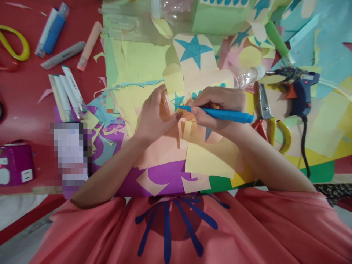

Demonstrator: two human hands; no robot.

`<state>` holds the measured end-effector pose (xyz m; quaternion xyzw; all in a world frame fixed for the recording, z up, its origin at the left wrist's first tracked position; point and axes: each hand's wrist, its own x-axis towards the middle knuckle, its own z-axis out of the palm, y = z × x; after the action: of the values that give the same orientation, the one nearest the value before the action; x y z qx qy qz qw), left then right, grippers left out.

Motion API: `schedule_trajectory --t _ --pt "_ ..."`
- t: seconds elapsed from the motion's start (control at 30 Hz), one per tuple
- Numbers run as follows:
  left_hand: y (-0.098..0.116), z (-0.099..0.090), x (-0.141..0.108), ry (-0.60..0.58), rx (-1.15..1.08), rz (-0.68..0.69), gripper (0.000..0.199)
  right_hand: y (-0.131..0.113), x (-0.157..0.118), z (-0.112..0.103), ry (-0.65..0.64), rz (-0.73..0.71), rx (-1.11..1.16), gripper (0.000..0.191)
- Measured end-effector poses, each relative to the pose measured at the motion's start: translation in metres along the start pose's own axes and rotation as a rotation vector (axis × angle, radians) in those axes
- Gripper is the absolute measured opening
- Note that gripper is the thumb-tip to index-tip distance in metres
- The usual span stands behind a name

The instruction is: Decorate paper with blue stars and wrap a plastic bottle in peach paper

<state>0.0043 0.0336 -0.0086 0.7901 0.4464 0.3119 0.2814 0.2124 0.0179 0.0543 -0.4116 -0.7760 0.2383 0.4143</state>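
Note:
A blue marker (225,114) is pinched in my right hand (220,102), its tip pointing left onto a small blue star (177,101) drawn on pale paper. On the other side of that star, my left hand (154,113) is spread around the base of a plastic bottle wrapped in paper, its thumb and fingers apart on either side and resting against it. The bottle's clear neck (246,77) points right. Above my hands, a larger blue star (195,51) shows on a cream paper shape.
Scissors (265,106) and a dark blue glue gun (304,90) lie at the right. Several markers (66,91) rest on the red table (22,95) at the left, near yellow-handled scissors (24,46). Paper scraps (154,179) spread around the bottle.

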Motion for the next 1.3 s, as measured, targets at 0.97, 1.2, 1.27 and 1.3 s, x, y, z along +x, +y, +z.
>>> schedule_trajectory --t 0.97,1.2,1.27,1.3 --pt "0.0007 -0.0004 0.0007 -0.001 0.014 -0.011 0.077 -0.0017 -0.0001 -0.0005 0.023 0.035 -0.032 0.014" --pt "0.0005 -0.0004 0.0004 0.010 0.013 -0.017 0.075 -0.0006 0.0018 0.0013 0.037 -0.037 0.021 0.018" --pt "0.0007 -0.0010 0.0003 0.009 0.007 -0.017 0.074 0.0008 -0.0001 0.0017 0.032 0.017 -0.006 0.016" --pt "0.0008 -0.0012 0.0003 0.007 0.003 -0.015 0.074 0.0013 -0.0010 0.0017 0.025 0.039 -0.018 0.015"
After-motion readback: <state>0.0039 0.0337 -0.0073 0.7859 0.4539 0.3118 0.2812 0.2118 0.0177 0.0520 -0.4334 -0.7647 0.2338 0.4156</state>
